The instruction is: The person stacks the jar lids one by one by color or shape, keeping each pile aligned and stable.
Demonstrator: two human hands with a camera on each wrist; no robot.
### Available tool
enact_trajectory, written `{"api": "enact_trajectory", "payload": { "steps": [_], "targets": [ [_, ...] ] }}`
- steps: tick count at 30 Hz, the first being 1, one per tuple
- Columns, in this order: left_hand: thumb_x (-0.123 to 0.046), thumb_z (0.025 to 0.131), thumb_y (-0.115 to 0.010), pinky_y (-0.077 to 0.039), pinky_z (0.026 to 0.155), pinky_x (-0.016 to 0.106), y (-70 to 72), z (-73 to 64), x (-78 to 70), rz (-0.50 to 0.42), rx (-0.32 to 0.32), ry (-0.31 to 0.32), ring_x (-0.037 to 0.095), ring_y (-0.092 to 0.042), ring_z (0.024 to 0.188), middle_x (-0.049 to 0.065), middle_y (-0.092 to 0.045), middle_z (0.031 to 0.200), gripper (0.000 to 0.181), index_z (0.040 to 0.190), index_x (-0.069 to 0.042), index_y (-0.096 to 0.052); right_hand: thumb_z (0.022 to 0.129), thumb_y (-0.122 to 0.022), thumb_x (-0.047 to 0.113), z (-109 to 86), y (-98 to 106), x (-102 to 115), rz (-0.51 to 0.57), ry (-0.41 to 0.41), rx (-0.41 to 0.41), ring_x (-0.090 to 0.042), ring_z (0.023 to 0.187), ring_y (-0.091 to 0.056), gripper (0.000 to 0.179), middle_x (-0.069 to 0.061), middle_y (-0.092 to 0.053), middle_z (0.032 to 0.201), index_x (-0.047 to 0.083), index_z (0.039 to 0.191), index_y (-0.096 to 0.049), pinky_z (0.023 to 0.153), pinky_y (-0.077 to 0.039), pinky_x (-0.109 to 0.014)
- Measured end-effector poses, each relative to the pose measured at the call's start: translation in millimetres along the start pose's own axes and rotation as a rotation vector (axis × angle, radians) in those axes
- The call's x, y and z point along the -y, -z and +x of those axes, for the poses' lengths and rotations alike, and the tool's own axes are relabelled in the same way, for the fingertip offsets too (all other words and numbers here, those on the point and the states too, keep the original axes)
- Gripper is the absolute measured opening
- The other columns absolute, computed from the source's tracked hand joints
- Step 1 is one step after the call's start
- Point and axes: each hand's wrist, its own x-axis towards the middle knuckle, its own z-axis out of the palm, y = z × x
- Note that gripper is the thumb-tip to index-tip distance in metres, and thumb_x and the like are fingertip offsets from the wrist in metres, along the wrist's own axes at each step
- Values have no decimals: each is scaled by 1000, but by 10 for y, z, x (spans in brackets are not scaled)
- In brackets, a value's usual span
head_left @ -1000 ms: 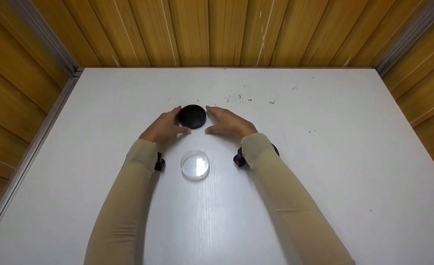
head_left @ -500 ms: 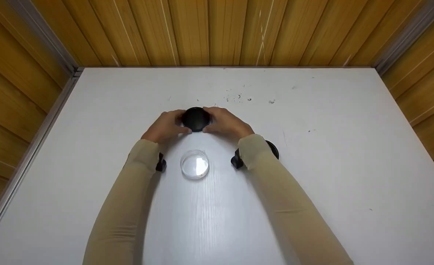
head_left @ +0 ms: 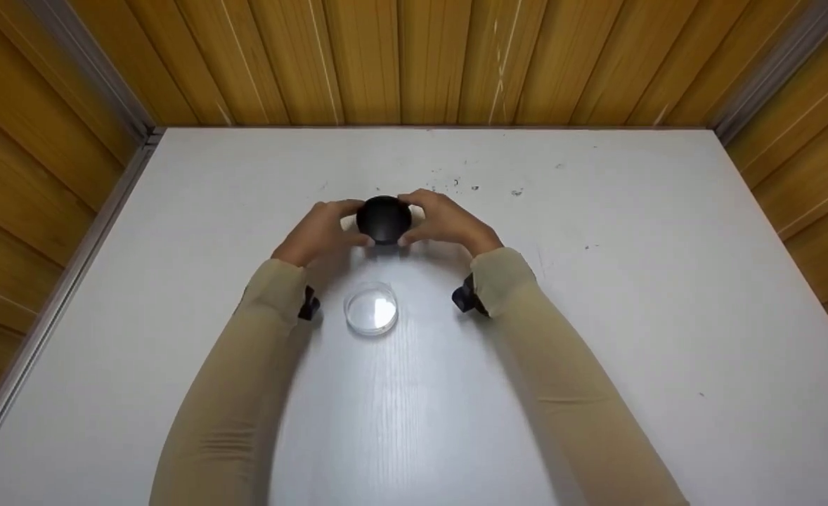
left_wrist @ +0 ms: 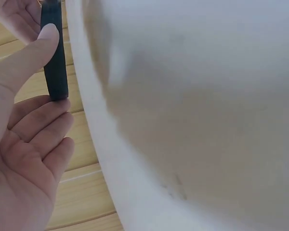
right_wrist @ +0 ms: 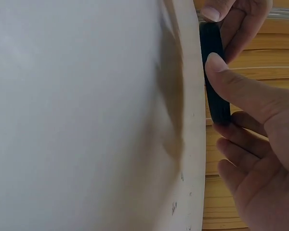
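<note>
A round, flat black disc (head_left: pixel 384 220), lid-like in shape, is held above the table between both hands. My left hand (head_left: pixel 322 232) grips its left edge, with the thumb (left_wrist: pixel 49 32) across one face and fingertips at the rim in the left wrist view. On the opposite edge, my right hand (head_left: pixel 449 223) pinches it the same way, thumb (right_wrist: pixel 216 62) on the disc's face in the right wrist view. Nearer the body, a clear round shallow dish (head_left: pixel 372 310) lies on the table between the forearms.
The white tabletop (head_left: pixel 632 316) has dark scuff marks (head_left: pixel 456 184) toward the back. Wood-panelled walls (head_left: pixel 428 63) enclose it behind and at both sides. Small black wrist cameras (head_left: pixel 467 295) jut inward from the sleeves beside the dish.
Both hands have closed in on the black disc, right hand last, and lifted it off the table, slightly to the right. A dark round object by the right wrist is now hidden. The dish stayed put.
</note>
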Motion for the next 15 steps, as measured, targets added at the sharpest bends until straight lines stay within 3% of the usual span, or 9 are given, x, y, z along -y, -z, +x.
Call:
{"api": "enact_trajectory", "payload": {
  "steps": [15],
  "targets": [
    [-21,80,-79,-38,110,40,4,-138,-402,-16,-35,-162,23,-52,129,8,-60,134,57,131,-7,-58,75,-83,27,-393,319,92,-79,24,16,-22,136,-39,77,-5,-49,142,11,141,-47,114,-30,-41]
  ]
}}
